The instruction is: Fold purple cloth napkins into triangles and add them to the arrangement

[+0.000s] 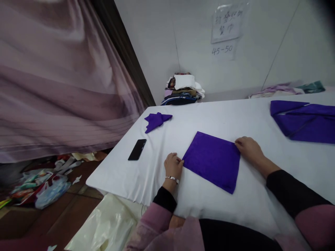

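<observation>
A purple cloth napkin (212, 161) lies flat on the white-covered table (115, 181), turned so that its corners point left, right and toward me. My left hand (173, 166), with a bracelet at the wrist, pinches its left corner between thumb and finger. At the far right corner, the fingertips of my right hand (248, 148) are closed on the cloth. Beyond my left hand rests a second purple napkin (156, 121), gathered into a shape with pointed ends. A black phone (137, 149) lies to the left of my left hand.
Folded purple cloths (306, 122) lie at the table's right. Stacked clothes (183, 89) stand by the wall, below a handwritten sign (226, 22). A pink curtain (60, 80) hangs on the left. Plastic bags (52, 191) cover part of the floor beside the table.
</observation>
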Motion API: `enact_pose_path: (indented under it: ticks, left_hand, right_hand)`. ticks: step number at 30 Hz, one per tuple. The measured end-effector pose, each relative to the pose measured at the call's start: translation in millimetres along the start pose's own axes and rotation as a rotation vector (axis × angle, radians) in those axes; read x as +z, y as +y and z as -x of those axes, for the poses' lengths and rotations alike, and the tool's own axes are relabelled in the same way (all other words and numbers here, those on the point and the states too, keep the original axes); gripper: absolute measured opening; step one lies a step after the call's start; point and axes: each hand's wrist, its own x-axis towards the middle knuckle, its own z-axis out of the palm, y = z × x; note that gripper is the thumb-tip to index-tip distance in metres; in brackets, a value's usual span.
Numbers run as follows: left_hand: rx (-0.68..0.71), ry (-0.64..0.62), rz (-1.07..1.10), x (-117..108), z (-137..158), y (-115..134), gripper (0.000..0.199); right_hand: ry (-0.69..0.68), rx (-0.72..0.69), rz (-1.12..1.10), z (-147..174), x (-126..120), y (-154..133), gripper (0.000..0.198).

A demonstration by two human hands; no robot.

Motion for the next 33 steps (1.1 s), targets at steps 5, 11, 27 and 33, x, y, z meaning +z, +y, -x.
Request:
enact_pose_path:
  ticks: [5, 11, 27, 33]
  left_hand:
    - [-0.009, 0.014, 0.065, 0, 0, 2, 0.010]
    - [0.010, 0.029, 0.091, 0, 2, 3, 0.012]
    - [0.035, -0.053, 0.142, -3, 5, -2, 0.012]
    - [0.031, -0.073, 0.122, -5, 7, -2, 0.012]
  right_hand:
    - [0.066, -0.252, -0.167, -12, -1, -42, 0.036]
    - [-0.321, -0.637, -0.298, -12, 12, -144, 0.057]
    - [-0.368, -0.411, -0.047, -75, 54, -88, 0.065]
    - [-0.362, -0.414, -0.045, -73, 56, -88, 0.066]
